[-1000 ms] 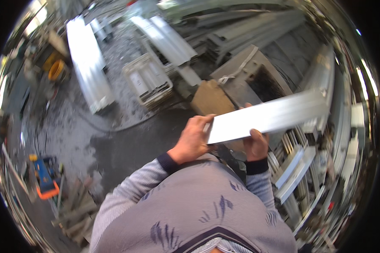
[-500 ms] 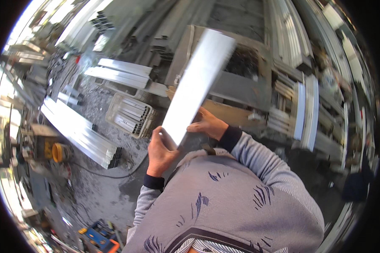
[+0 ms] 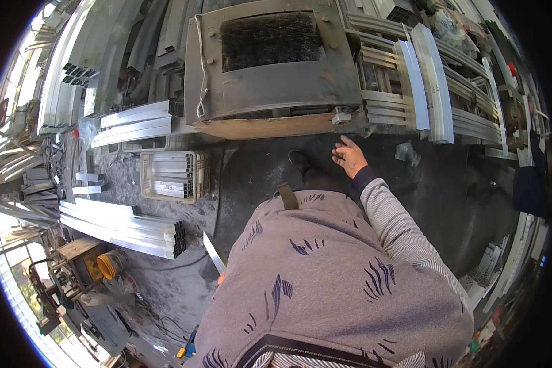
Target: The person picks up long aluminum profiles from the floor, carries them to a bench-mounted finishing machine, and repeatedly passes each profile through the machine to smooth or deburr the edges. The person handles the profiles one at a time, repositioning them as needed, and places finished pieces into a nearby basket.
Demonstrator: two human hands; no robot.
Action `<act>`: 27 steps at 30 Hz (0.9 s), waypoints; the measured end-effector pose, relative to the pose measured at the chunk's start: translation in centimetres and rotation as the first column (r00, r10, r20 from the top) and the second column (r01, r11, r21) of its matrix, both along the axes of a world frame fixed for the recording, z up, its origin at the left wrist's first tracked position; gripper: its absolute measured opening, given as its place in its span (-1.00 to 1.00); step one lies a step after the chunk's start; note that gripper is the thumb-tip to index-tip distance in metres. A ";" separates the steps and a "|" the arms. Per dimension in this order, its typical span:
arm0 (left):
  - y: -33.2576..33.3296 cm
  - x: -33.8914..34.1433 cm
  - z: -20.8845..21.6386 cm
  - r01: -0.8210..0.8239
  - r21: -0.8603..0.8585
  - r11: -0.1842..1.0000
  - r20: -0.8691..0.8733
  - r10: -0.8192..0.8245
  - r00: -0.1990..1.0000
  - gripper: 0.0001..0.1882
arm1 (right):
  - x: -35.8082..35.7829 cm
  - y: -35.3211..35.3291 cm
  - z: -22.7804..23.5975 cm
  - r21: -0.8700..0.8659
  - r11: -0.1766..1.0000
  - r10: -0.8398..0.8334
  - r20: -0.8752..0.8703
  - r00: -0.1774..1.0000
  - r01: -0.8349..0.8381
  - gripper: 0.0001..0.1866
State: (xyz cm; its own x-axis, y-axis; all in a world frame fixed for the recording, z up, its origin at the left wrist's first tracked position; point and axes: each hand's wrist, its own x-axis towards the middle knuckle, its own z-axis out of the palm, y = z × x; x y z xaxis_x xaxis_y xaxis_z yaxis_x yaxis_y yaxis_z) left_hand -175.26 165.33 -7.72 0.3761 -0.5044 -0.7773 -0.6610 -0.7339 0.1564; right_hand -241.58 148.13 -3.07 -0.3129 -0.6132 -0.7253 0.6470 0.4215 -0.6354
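Down at my left side, my left hand (image 3: 221,278) shows only a bit of its fingers past the edge of my apron. It grips a silver aluminium profile (image 3: 213,253), of which one narrow end sticks out; the rest is hidden behind my body. My right hand (image 3: 349,157) is stretched out in front of me to the right, fingers apart and holding nothing. It hovers over the dark floor, just short of the front edge of a grey metal machine table (image 3: 270,92) with a black brush-like panel (image 3: 270,40).
On the left, a plastic crate (image 3: 196,178) holds cut profiles, with a stack of long profiles (image 3: 122,227) nearby. A yellow bucket (image 3: 109,265) stands farther left. Racked profiles (image 3: 435,86) lie right of the table. My shoe (image 3: 299,161) is below the table's wooden front board (image 3: 264,127).
The profile, held up by both hands before, is now lowered to my left side in my left hand alone. My right hand has let go and moved right. The view has turned.
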 end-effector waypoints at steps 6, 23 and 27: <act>2.3 -1.3 0.6 0.003 0.096 0.995 0.025 -0.005 1.000 -0.13 | 0.2 -3.4 -0.3 -0.122 0.956 -0.252 0.129 0.959 0.267 -0.43; -5.4 -12.3 8.8 -0.043 -0.075 0.996 0.093 0.050 0.994 -0.02 | -2.0 -4.5 -5.8 -0.210 0.837 -0.290 0.612 0.736 0.505 -0.90; -3.9 -12.6 9.6 -0.089 0.042 0.995 0.126 0.083 0.988 0.03 | -2.0 -4.1 -6.3 -0.262 0.807 -0.253 0.657 0.711 0.529 -0.89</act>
State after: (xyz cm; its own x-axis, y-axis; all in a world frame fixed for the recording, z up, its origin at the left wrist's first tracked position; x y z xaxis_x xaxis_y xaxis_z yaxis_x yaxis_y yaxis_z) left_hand -187.85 161.48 1.93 0.5117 -0.4296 -0.7440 -0.6069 -0.7937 0.0409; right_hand -243.54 143.99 -9.39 -0.2105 -0.8030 -0.5576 0.9774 -0.1625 -0.1349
